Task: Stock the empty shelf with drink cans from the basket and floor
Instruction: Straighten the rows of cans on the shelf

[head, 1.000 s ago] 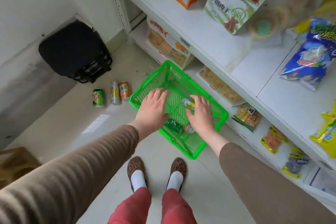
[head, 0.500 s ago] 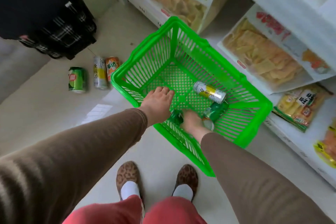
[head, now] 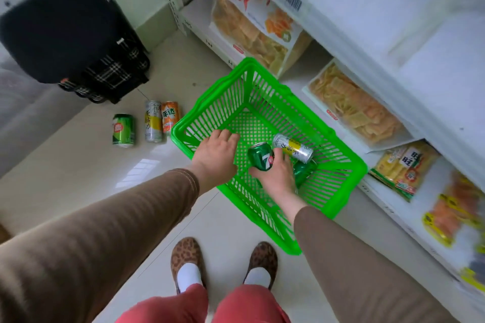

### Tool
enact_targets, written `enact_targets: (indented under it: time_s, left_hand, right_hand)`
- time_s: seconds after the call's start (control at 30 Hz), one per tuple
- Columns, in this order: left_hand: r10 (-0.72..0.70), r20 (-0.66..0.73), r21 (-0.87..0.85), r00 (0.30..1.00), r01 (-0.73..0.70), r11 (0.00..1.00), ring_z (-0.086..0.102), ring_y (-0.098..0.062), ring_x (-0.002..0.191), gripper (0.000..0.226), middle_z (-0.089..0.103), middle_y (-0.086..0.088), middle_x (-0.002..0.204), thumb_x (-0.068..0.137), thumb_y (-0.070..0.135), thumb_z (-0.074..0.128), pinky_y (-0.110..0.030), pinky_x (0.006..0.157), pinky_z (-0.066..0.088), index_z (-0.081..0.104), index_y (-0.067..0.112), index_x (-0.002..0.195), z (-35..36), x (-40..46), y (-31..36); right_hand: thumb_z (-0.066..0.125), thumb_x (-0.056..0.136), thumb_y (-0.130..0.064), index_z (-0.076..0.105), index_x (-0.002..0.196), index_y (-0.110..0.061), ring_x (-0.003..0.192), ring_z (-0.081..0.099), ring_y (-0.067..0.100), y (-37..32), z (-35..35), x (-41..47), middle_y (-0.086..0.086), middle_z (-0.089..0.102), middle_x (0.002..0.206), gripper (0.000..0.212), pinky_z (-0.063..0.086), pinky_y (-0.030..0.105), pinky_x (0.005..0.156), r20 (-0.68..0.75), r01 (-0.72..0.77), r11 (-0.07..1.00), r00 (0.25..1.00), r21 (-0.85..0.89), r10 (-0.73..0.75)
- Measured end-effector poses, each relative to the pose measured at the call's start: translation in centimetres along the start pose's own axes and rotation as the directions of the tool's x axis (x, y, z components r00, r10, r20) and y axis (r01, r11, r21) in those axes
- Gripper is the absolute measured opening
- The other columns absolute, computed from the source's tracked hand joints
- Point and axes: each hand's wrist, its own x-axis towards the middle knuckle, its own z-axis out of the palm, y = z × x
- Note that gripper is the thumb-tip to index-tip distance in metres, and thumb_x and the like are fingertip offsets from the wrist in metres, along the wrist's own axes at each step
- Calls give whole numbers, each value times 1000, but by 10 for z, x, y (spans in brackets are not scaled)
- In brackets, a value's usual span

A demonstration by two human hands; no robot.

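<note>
Landmark: the green basket on the floor, at the foot of the white shelves.

Right hand: the right hand reaches into the near half of the basket, thumb and fingers wrapped around a green soda can, which appears raised off the basket's mesh bottom.

Can's long axis: tilted, its top end pointing up and toward the far left corner of the basket, its lower end buried in the palm.

Left hand: the left hand hovers over the basket's left rim, fingers loosely curled, holding nothing. Whether it touches the rim is unclear.

Still in the basket: a silver-and-yellow can on its side just beyond the held can, long axis running toward the basket's right wall; a second green can on its side, half hidden behind the right wrist.

Outside the basket: three cans stand upright left of it on the floor, green, silver and orange.

Nearer hand: the free left hand looks closer to the silver-and-yellow can; the second green can lies under the occupied right.

The turn ahead: the shelves rise to the right of the basket, so the held can likely travels up and rightward, then needs righting to stand.
</note>
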Motion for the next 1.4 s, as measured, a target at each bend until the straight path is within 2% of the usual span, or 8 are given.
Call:
enact_targets:
  time_s: [0.2,0.33,0.47,0.6,0.73,0.93,1.2,1.4]
  left_hand:
    - [-43,-121,-86,992,33,996,39,-31,127,85,43,-9,137,75,36,69,-42,103,41,30,12,147,-166,-81,19]
    - [-42,-269,-159,962,-1,987,40,-30,128,85,45,-7,134,74,38,73,-42,100,42,34,13,145,-294,-137,29]
    - [20,-437,-167,899,-103,981,40,-31,128,86,46,-8,137,72,40,73,-43,104,42,36,12,145,-414,-178,30]
    - [103,-580,-111,808,-204,973,43,-32,123,80,48,-8,134,71,40,71,-45,101,43,40,13,139,-512,-194,37]
    - [144,-616,-121,775,-274,954,36,-32,131,81,43,-8,141,78,41,68,-42,106,38,34,13,145,-581,-186,52]
    - [157,-580,-102,799,-263,960,32,-28,134,82,38,-6,146,81,38,66,-37,108,34,27,16,149,-629,-140,71]
    - [153,-527,-92,836,-235,968,32,-27,132,82,36,-4,146,83,40,65,-39,106,38,23,18,150,-657,-81,86]
    - [193,-508,-68,840,-262,963,32,-26,134,83,35,-3,147,82,41,65,-38,105,39,22,19,150,-663,-59,88]
  right_hand:
    - [84,69,-38,39,105,-27,79,59,19,-137,-155,-112,-9,61,87,59,41,34,67,-93,117,937,992,330,-91]
    - [85,73,-42,40,120,-29,87,59,8,-226,-256,-180,-10,60,98,66,43,28,76,-154,238,859,970,454,-187]
    - [72,93,-25,43,133,-23,99,62,8,-304,-348,-229,-5,63,108,49,52,26,88,-170,314,634,945,707,-279]
    - [60,101,-19,39,140,-25,103,64,-3,-363,-423,-247,-8,63,118,44,52,21,87,-218,374,508,915,776,-341]
    - [69,85,-28,39,143,-24,114,62,14,-408,-480,-240,0,62,123,65,52,40,100,-319,440,473,893,763,-317]
    - [80,68,-43,47,132,-15,113,60,24,-436,-534,-177,12,55,125,77,50,47,102,-566,504,651,813,567,-136]
    - [92,67,-26,38,135,-12,120,44,26,-457,-566,-98,5,46,126,87,41,37,95,-744,478,763,668,434,5]
    - [89,70,-35,21,145,-25,123,49,28,-463,-568,-80,8,55,137,102,49,39,92,-693,418,801,721,429,-6]
